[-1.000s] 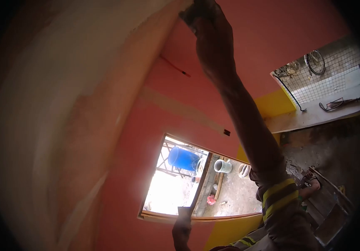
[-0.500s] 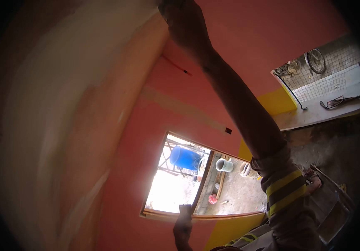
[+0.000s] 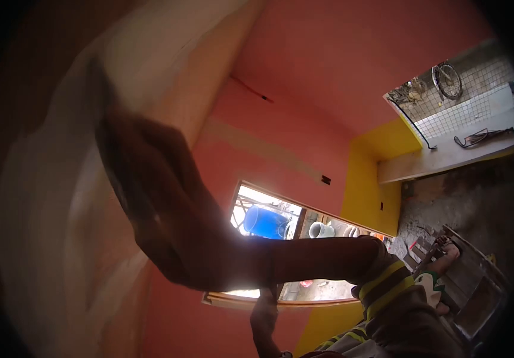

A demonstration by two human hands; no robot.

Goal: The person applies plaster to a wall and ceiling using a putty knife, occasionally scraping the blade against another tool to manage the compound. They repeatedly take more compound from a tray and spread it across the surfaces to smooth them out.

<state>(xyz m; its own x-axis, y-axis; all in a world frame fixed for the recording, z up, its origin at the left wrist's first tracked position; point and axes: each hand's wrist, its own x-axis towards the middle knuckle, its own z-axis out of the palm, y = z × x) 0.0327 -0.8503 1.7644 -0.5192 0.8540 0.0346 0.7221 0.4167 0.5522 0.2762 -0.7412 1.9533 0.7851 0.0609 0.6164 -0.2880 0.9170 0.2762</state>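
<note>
My right hand point(image 3: 161, 209) reaches across the view, close to the camera, with its fingers closed. From its fingertips a dark, flat putty knife point(image 3: 99, 83) extends, smeared by motion, against or very near the whitish, patchy coated surface point(image 3: 48, 179) on the left. My left hand point(image 3: 264, 316) is lower down, closed around a flat-bladed scraper whose top is mostly hidden behind my right wrist. Streaks of white and orange-pink show on the coated surface.
A pink wall point(image 3: 292, 131) with a yellow band point(image 3: 370, 179) holds a window frame point(image 3: 322, 307). Outside are a blue barrel point(image 3: 263, 222) and a pale bucket point(image 3: 320, 230). At right are a mesh grille point(image 3: 477, 107), a bicycle wheel point(image 3: 446, 82) and a person's foot point(image 3: 448, 247).
My right hand has swept from the top of the view down and left across the coated surface, now covering part of the window. My left hand stays almost in place.
</note>
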